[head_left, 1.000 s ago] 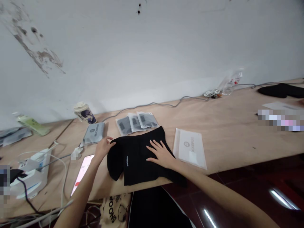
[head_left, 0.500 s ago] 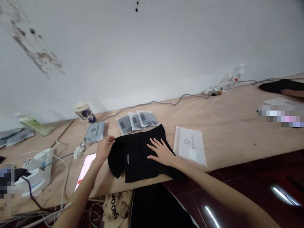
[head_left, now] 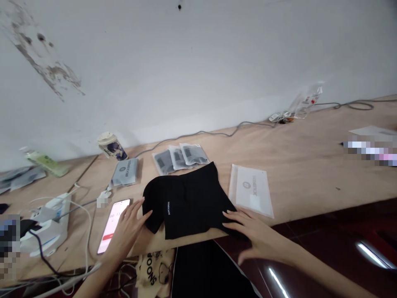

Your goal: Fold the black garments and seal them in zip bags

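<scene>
A black cloth garment (head_left: 192,198), shaped like a balaclava with a rounded left end, lies flat on the table's near edge. Small white lettering marks its left part. Beside that rounded end is my left hand (head_left: 132,219), open with its fingers apart, fingertips at the cloth's edge and partly over a lit phone (head_left: 113,223). My right hand (head_left: 248,227) is open too, its fingers stretched over the garment's lower right corner, thumb spread away. Just right of the garment lies a flat, white, logo-printed zip pouch (head_left: 252,190).
Behind the garment lie several filled clear pouches (head_left: 180,158) and a grey packed pouch (head_left: 125,171). A paper cup (head_left: 112,147) and green bottle (head_left: 46,162) stand or lean by the wall. Left are a power strip (head_left: 51,227) and cables; a plastic bottle (head_left: 308,101) lies at the back right.
My right hand has slid from the garment's middle to its lower right corner. My left hand has let go of the rounded end's upper edge and moved down and left. The co-worker's hand and black cloth at far right left view.
</scene>
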